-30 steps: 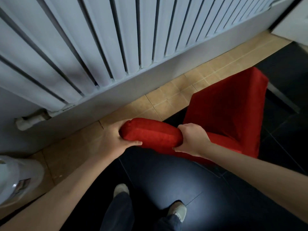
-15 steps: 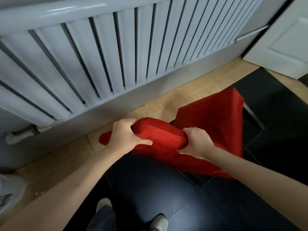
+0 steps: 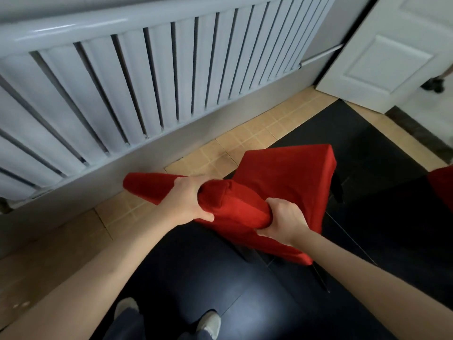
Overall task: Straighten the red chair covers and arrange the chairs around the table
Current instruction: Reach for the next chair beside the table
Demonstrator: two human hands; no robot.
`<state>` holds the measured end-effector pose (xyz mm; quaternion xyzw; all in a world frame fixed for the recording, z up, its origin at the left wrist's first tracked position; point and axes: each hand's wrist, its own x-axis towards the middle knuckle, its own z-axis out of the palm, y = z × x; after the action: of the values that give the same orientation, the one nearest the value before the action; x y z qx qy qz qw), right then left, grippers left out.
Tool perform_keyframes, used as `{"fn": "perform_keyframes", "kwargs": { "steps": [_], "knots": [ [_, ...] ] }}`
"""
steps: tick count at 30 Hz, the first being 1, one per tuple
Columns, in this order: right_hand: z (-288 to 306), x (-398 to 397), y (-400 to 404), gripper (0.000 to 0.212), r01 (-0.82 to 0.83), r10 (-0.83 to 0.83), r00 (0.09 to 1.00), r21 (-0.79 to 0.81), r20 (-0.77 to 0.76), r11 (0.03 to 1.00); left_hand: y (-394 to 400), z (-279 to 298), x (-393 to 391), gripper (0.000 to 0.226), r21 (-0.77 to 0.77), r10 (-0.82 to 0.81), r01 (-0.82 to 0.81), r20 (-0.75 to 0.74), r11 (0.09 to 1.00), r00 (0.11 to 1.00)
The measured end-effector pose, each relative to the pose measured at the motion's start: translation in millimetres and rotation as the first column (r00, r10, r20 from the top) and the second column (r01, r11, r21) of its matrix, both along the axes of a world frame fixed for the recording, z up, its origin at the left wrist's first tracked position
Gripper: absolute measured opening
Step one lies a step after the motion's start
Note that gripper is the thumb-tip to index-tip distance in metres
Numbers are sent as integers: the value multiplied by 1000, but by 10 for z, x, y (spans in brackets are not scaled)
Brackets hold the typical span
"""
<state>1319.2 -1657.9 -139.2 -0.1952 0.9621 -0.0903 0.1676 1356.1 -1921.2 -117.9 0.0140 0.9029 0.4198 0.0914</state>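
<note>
My left hand [image 3: 187,201]: clamped on the chair's [image 3: 289,182] red-covered top.
My right hand [image 3: 282,217]: gripping it too.

Single head-worn wide-angle view, looking forward and steeply down. Close range: both forearms reach in from bottom edge, own shoes [image 3: 208,326] at bottom centre. Faces white ribbed metal radiator [image 3: 147,82] across top; white panelled door [image 3: 382,52] at top right. Straight edges bow near frame margins.

Matt, nappy red cloth on the chair cover [image 3: 282,182]; glossy painted metal on the radiator [image 3: 147,77]; dark floor tiles [image 3: 196,278] polished, tan tiles [image 3: 245,141] duller.
</note>
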Motion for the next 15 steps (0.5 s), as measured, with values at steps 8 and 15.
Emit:
{"fn": "perform_keyframes", "kwargs": {
  "steps": [8,15],
  "knots": [
    [56,248,470,46,154,-157,987,-97,-23,983,446,275,-75,84,-75,-172,167,-72,983,982],
    [101,484,831,47,284,-289,957,-139,-20,949,866,401,23,90,-158,-278,264,-75,952,958]
  ]
}}
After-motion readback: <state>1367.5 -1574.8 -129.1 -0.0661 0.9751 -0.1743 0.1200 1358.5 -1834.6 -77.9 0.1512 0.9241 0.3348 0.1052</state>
